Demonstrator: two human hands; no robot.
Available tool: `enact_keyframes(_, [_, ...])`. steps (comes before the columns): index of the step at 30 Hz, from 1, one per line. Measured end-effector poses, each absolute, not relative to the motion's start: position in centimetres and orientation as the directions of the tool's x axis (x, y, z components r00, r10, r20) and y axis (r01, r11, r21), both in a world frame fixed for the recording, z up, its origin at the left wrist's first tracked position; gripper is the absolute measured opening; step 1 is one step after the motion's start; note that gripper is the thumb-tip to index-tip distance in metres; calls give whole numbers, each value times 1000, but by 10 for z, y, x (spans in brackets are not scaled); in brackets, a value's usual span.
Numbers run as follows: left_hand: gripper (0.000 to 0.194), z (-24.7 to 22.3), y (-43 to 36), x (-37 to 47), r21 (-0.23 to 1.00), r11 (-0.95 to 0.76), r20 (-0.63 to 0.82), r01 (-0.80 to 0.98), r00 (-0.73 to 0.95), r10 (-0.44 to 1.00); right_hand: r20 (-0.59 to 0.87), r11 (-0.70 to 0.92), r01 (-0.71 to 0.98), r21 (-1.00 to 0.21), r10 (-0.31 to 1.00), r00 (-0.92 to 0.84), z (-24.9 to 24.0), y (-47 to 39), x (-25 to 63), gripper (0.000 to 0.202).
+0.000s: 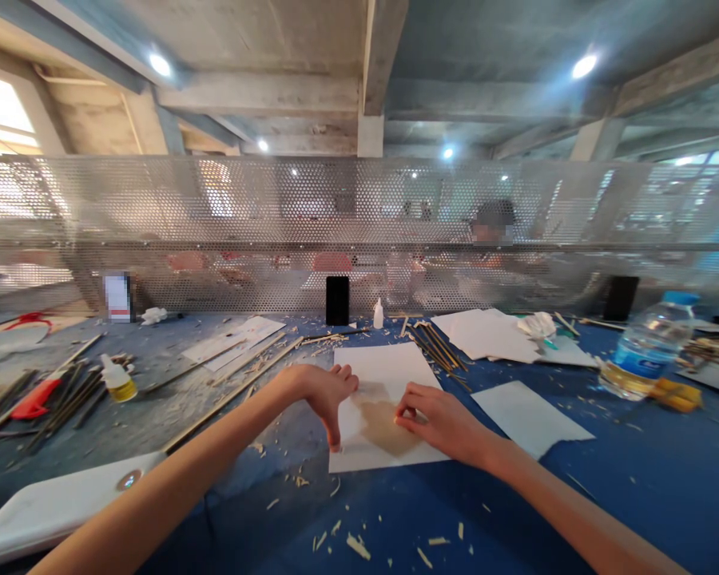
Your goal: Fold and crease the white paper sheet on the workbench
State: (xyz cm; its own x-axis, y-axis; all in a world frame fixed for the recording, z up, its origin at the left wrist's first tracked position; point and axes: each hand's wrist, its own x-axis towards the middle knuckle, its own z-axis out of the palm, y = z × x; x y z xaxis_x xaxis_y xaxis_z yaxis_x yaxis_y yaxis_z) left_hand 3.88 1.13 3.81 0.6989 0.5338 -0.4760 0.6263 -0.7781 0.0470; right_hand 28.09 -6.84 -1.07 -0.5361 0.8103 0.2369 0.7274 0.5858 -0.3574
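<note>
A white sheet of paper (389,363) lies on the blue table in front of me, with a brownish patch (383,423) in its middle that may be a shadow or a stain. My left hand (329,399) rests at the sheet's left edge, thumb and fingers spread wide apart, nothing held. Over the right part of the sheet, my right hand (425,415) is closed, its thumb and fingertips pinched together close to the paper. Whatever sits in that pinch is too small to make out.
Thin sticks (440,351) lie behind the sheet, and a long strip (233,395) runs to its left. A white glue bottle (378,313), a black phone (337,300), a water bottle (650,347) and more paper (530,415) surround it. Shavings (358,546) litter the table; a perforated metal screen (257,231) stands behind.
</note>
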Motion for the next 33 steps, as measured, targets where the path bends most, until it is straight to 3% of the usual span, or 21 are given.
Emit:
enact_keyframes(5, [114,34,16,37,56,-781,-459,622,711,533,212,579,676,-457,808,-549,-17,-69,278,13])
enact_keyframes(11, [114,28,21,36,102,-788,-418,607,745,520,197,568,725,-389,820,-537,-14,-68,281,14])
enact_keyframes(15, [116,29,20,36,100,-785,-435,612,736,519,166,596,682,-425,791,-588,-15,-72,276,12])
enact_keyframes(21, [113,33,17,37,85,-779,-444,621,724,528,236,608,703,-368,793,-562,-15,-71,278,12])
enact_keyframes(28, [113,32,18,37,101,-774,-448,625,723,525,199,595,641,-486,789,-581,-18,-72,274,11])
enact_keyframes(33, [109,30,19,37,68,-790,-441,610,728,524,238,603,687,-405,795,-558,-13,-71,277,11])
